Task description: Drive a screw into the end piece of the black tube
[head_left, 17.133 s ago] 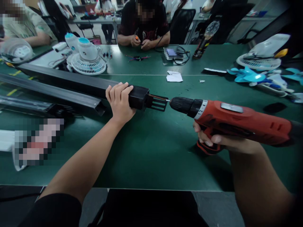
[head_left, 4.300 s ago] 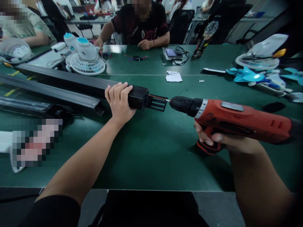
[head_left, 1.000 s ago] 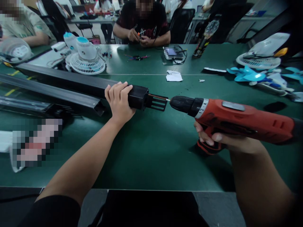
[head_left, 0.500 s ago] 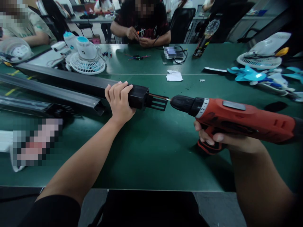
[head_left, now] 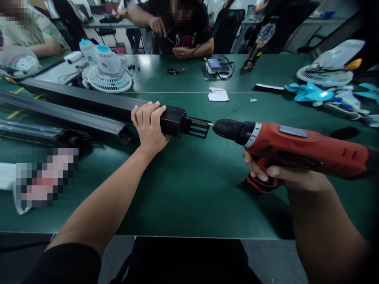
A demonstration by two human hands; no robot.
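My left hand [head_left: 150, 128] is wrapped over the end of a long black rectangular tube [head_left: 109, 100] lying on the green table. From the tube's end cap sticks out a black slotted bracket [head_left: 197, 128], with a thin copper-coloured rod along its upper edge. My right hand [head_left: 266, 171] grips a red cordless drill [head_left: 308, 148] by its handle, index finger near the trigger. The drill's black chuck [head_left: 229, 129] points left, and its thin bit [head_left: 210, 124] lines up with the rod at the bracket's outer end. Whether bit and rod are one piece I cannot tell.
More black profiles [head_left: 65, 116] lie at the left, near a blurred-out flat item [head_left: 50, 177]. Fan parts [head_left: 109, 73] stand behind them; blue fan blades [head_left: 309, 92] lie at the right. A bottle [head_left: 257, 49] and white paper [head_left: 218, 94] are farther back. A co-worker [head_left: 183, 31] sits opposite.
Both my hands, the tube and the drill stay nearly where they were. The co-worker opposite has raised one hand up and to the left, apart from the other.
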